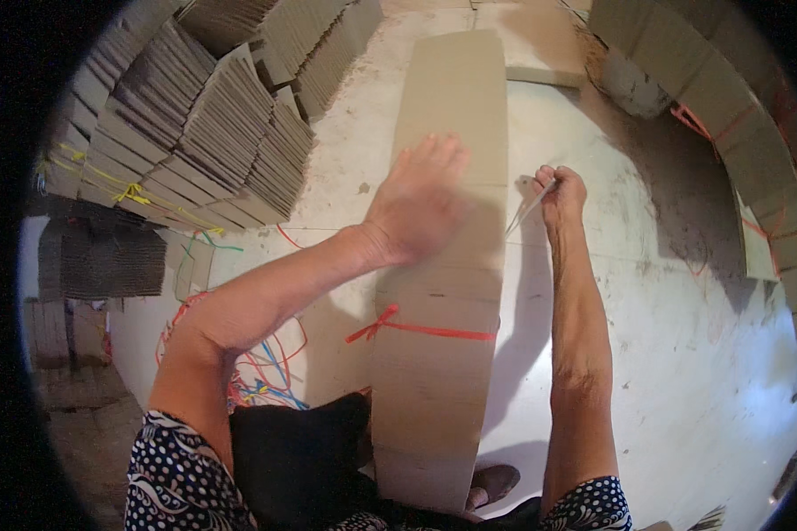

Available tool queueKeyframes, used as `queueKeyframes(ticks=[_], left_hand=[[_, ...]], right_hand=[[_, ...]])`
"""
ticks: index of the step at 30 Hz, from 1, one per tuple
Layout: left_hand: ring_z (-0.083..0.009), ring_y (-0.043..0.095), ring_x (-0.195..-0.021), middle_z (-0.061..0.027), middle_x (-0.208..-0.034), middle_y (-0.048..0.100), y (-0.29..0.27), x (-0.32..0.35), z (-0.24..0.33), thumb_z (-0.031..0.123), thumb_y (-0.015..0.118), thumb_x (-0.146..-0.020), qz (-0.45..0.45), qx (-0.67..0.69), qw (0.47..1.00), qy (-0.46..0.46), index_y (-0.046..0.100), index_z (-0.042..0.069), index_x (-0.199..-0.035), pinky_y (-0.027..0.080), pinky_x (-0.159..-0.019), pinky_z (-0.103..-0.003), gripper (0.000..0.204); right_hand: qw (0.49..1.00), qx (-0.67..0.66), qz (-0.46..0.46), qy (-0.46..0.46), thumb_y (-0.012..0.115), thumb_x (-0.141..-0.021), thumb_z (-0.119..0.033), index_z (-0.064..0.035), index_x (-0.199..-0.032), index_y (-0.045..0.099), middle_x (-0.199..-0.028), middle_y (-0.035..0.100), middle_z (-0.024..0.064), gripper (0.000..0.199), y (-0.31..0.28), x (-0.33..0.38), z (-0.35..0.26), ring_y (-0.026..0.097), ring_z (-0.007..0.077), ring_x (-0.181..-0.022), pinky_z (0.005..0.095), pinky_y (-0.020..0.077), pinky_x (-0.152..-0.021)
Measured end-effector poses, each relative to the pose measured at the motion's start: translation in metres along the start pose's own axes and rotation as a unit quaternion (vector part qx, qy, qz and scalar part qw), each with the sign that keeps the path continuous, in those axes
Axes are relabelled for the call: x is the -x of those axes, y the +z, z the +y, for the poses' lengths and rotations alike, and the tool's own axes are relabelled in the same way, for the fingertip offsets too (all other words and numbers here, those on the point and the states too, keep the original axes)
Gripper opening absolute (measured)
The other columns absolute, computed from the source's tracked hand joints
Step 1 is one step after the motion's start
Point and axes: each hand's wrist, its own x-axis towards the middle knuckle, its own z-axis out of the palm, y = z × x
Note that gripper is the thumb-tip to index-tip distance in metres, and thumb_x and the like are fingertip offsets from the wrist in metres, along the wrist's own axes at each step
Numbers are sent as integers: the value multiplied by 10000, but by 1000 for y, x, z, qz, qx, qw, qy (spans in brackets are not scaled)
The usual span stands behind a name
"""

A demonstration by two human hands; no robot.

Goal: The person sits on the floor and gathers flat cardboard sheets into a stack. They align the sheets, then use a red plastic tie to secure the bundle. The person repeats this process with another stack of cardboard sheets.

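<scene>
A long bundle of flat cardboard pieces [452, 97] stands in front of me, running away from my body. A red tie [434, 331] crosses its near part, with a knot at the left edge. My left hand [421, 199], slightly blurred, lies over the bundle's top with the fingers stretched out. To the right of the bundle, my right hand [562, 193] is closed on a thin pale strip [529, 209], which slants down toward the cardboard's right edge. What the strip's lower end meets I cannot make out.
Stacks of cardboard pieces [226, 115] rise at the left, some with a yellow tie [133, 193]. More tied cardboard [726, 106] curves along the right. Loose coloured ties [270, 372] lie on the pale floor [664, 389] by my left arm. A shoe [496, 482] shows beside the bundle.
</scene>
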Motion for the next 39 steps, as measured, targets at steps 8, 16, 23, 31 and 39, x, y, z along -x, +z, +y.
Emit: queueKeyframes(ticks=[8,16,23,31,39], left_hand=[[-400,288,-1317,-204,-1420,326,-1,18,-18,262,496,-887,60,66,995,34,373,-5,-1339,252,-1063,-527,539],[-359,470,-1153,-181,-1176,520,6,8,-17,117,572,-830,192,119,972,60,523,-32,-1125,371,-980,-443,335],[-308,536,-1021,-129,-1039,577,55,54,-128,30,563,-801,284,287,887,-224,598,33,-1001,424,-893,-370,203],[-358,481,-1105,-143,-1106,553,160,98,-166,65,512,-792,-25,-27,993,-108,579,53,-1026,409,-866,-464,244],[-396,582,-735,-207,-770,606,140,100,-198,138,515,-845,-190,178,961,-90,569,-1,-819,465,-670,-466,151]], right_hand=[[999,-49,1,-25,453,-889,-78,-75,-761,487,-577,383,-21,132,75,18,-85,272,87,-464,276,254,-468],[972,84,-186,-117,542,-901,-55,26,-1119,505,-657,467,-1,235,160,136,-106,370,73,-532,225,326,-536],[737,512,-260,-357,502,-929,-32,-21,-968,539,-761,546,26,55,160,135,-52,485,96,-701,230,422,-648],[638,604,-286,-381,563,-892,-30,-36,-907,532,-728,555,125,35,179,150,-50,506,198,-618,265,444,-608],[628,599,-285,-406,588,-873,-35,-48,-892,537,-720,564,146,56,183,150,-47,508,255,-599,286,447,-588]])
